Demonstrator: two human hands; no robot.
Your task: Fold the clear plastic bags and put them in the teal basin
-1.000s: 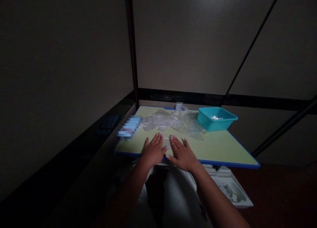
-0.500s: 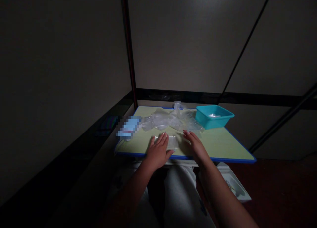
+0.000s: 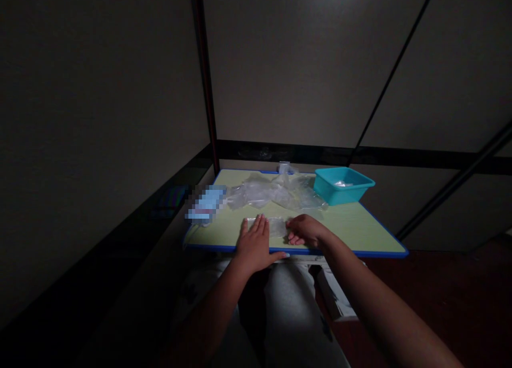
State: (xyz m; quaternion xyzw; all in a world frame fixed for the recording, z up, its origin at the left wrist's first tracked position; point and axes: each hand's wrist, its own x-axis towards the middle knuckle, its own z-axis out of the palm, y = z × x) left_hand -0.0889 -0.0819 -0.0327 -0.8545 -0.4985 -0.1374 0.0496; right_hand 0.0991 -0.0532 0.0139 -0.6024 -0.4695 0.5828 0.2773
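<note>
My left hand (image 3: pixel 254 244) lies flat and open on the near edge of a small green table (image 3: pixel 360 226) with a blue rim, its fingertips on the left part of a small clear plastic bag (image 3: pixel 276 226). My right hand (image 3: pixel 304 230) rests to the right of the bag with its fingers curled inward against the bag's right edge. Whether it grips the bag I cannot make out. The bag lies flat between the two hands.
A heap of clear plastic bags (image 3: pixel 276 191) lies at the back of the table. A teal tub (image 3: pixel 343 184) stands at the back right, a blurred blue packet (image 3: pixel 206 203) at the left. Dark wall panels rise behind. My lap is below the table.
My right hand has turned from flat on the table, swung to the right, and now lies curled at the bag's right edge. The left hand has stayed flat.
</note>
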